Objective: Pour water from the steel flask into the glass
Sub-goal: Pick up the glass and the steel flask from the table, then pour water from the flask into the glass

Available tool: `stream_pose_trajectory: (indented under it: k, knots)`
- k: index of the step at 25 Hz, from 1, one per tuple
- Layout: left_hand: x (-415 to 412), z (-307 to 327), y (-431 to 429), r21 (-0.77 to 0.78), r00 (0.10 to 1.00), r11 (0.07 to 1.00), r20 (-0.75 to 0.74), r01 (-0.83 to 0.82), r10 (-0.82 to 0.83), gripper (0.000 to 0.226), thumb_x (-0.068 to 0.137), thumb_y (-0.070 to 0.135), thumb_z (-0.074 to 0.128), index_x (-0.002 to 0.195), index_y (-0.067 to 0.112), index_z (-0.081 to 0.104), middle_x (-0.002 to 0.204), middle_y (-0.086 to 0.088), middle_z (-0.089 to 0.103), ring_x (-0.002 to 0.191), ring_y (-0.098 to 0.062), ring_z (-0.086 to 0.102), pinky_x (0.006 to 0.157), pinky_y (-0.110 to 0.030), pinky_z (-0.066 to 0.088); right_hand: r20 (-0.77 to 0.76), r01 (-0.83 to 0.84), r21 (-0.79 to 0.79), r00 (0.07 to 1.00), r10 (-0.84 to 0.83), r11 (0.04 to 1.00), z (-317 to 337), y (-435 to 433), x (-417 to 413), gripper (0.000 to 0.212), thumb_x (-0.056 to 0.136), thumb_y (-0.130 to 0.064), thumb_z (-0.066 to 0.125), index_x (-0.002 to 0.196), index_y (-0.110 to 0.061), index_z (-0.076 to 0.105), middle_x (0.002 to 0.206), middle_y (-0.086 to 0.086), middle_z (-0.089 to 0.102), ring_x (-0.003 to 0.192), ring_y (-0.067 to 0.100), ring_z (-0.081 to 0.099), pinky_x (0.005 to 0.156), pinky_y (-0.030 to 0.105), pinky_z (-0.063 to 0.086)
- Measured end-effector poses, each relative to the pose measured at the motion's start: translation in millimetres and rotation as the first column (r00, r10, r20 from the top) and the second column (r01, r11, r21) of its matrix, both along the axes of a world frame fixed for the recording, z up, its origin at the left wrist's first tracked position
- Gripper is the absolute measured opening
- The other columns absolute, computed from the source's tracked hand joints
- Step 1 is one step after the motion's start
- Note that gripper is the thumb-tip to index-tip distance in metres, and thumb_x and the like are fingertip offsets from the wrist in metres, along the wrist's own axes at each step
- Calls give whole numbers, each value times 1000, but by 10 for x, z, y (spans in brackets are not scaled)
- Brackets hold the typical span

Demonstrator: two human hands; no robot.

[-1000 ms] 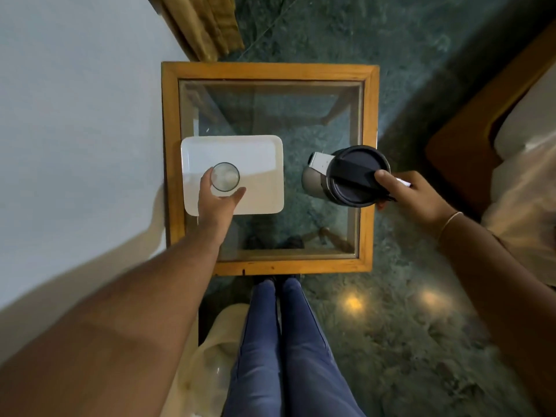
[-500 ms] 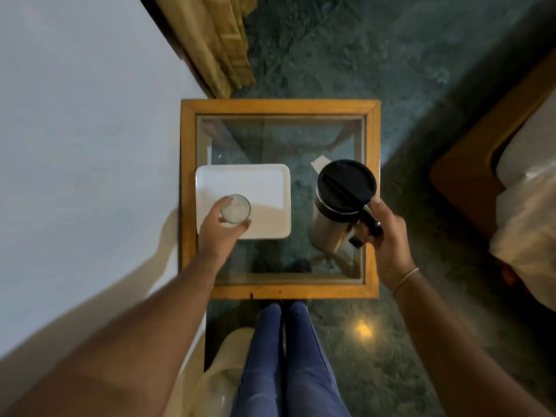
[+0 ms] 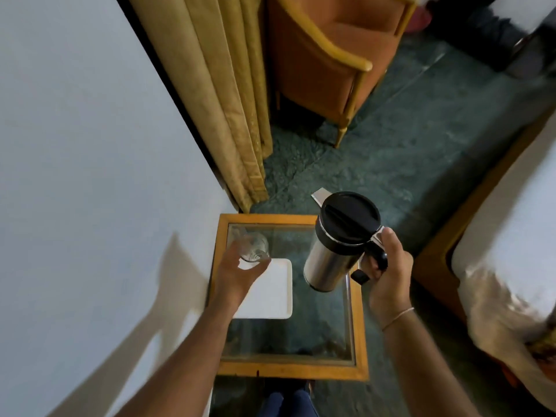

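My right hand [image 3: 388, 275] grips the black handle of the steel flask [image 3: 334, 254], which is lifted above the right half of the glass-topped table [image 3: 288, 371]. The flask has a black lid and a spout pointing away from me, and it leans slightly. My left hand [image 3: 237, 275] holds the clear glass [image 3: 254, 246] raised over the table's far left corner, tilted, its image blurred. A white square tray [image 3: 270, 293] lies on the table under my left hand. Flask and glass are apart, roughly a hand's width.
A pale wall runs along the left, with a beige curtain [image 3: 228, 115] beside it. An orange armchair [image 3: 328, 55] stands beyond the table. A bed with white linen [image 3: 511, 266] lies at the right. My legs in blue jeans [image 3: 285, 404] show below the table.
Both hands rose off the table: the glass left the tray and moved toward the far left corner, the flask lifted higher. The camera tilted up, showing the curtain and armchair.
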State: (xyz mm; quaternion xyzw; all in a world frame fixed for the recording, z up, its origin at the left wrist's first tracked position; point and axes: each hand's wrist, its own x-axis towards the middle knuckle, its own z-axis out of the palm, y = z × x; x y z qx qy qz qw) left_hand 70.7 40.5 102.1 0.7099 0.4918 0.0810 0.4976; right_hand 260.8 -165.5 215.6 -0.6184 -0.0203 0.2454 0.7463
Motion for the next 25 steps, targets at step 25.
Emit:
stream_pose_trajectory:
  k: [25]
  knots:
    - [651, 5282, 241, 368, 743, 928, 639, -65, -201, 55, 62, 70, 96, 109, 55, 73, 99, 6, 84, 85, -11, 85, 77, -48, 73, 682, -12, 82, 730, -48, 997, 5628, 335, 840, 51, 79, -64, 67, 77, -13, 62, 47, -6, 38, 42, 13, 30, 41, 26, 29]
